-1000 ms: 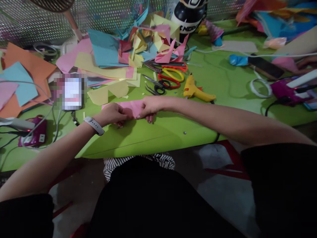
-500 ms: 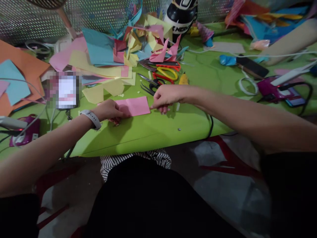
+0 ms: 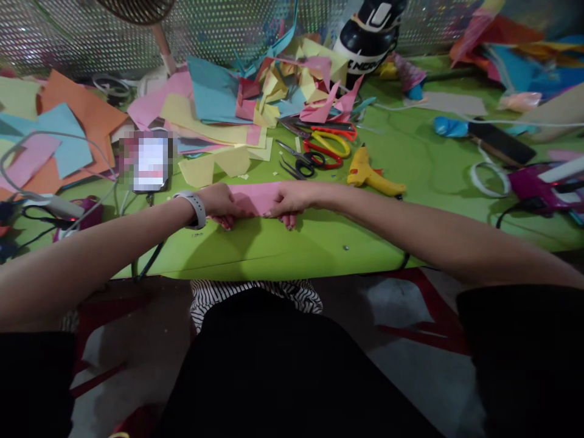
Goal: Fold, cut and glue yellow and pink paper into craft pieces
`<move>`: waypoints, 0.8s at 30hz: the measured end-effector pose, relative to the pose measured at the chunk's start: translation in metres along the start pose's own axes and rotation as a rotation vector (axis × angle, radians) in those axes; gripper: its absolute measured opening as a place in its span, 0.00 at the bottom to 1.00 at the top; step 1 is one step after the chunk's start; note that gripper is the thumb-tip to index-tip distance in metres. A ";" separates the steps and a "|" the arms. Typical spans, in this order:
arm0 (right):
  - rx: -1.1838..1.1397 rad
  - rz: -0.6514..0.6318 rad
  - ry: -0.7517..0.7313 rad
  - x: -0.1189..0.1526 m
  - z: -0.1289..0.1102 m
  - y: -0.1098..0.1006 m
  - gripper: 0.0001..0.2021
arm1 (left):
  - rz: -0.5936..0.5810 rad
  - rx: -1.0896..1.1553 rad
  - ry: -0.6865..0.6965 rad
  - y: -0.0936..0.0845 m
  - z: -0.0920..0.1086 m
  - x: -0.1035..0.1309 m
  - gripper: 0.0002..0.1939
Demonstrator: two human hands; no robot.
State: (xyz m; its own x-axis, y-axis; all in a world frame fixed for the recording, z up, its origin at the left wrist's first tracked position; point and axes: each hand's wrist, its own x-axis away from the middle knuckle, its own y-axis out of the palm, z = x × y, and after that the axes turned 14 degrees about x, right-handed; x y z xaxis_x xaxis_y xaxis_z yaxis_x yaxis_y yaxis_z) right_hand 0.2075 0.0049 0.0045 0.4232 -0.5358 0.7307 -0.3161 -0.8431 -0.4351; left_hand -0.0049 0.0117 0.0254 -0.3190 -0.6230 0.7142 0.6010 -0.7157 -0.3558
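Observation:
A pink sheet of folded paper (image 3: 255, 198) lies near the front of the green table, stretched between my two hands. My left hand (image 3: 221, 204), with a pale band on its wrist, pinches the paper's left part. At the right end, my right hand (image 3: 292, 204) grips the paper between thumb and curled fingers. Fingertips of both hands show below the near edge. Just beyond the paper are black-handled scissors (image 3: 308, 161) and a yellow glue gun (image 3: 371, 173).
A heap of coloured paper (image 3: 274, 91) spreads along the back beside a black-and-white bottle (image 3: 367, 45). Left of the paper lies a phone (image 3: 151, 161) with a lit screen. Cables and a purple device (image 3: 533, 188) sit at the right. The table (image 3: 283, 258) ends close to my body.
My right hand has come onto the paper's right end and now grips it; before, it was at the edge. The whole view has shifted, uncovering the glue gun.

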 end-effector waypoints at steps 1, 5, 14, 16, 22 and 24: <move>0.011 -0.001 0.001 0.001 0.000 0.000 0.19 | 0.004 -0.001 -0.012 -0.002 -0.004 0.001 0.22; 0.029 -0.010 -0.007 0.002 0.000 0.000 0.21 | 0.032 0.021 -0.079 -0.016 -0.028 0.012 0.22; 0.088 0.001 0.009 0.006 -0.003 0.002 0.20 | 0.155 0.111 -0.271 -0.049 -0.072 0.048 0.25; 0.102 0.007 0.016 0.008 -0.006 0.002 0.20 | 0.185 0.120 -0.287 -0.052 -0.078 0.051 0.25; 0.098 0.010 0.005 0.008 -0.006 0.003 0.19 | 0.231 0.090 -0.216 -0.047 -0.071 0.063 0.26; 0.072 0.006 -0.004 0.006 -0.003 0.004 0.19 | 0.249 0.097 -0.158 -0.042 -0.063 0.062 0.27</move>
State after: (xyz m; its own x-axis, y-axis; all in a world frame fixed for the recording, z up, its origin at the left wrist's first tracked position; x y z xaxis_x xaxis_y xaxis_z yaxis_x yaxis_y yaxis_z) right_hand 0.2060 -0.0010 0.0089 0.4251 -0.5412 0.7255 -0.2565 -0.8407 -0.4768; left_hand -0.0963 -0.0175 0.0466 -0.0399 -0.7135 0.6995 0.7159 -0.5088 -0.4781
